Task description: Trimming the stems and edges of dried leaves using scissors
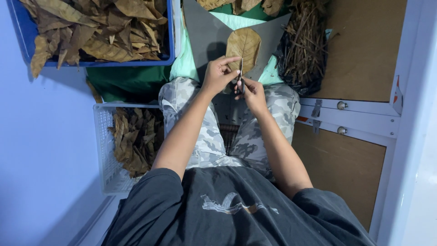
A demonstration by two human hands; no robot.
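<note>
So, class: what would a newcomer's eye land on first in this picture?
Probably the large dry brown leaf at top centre, held by the left hand while the right hand holds small scissors against it. Then the blue crate of dry leaves at upper left.

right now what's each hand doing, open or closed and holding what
Left hand: closed, fingers pinching the edge of the dry brown leaf.
Right hand: closed around small scissors, blades pointing up at the leaf.
</note>
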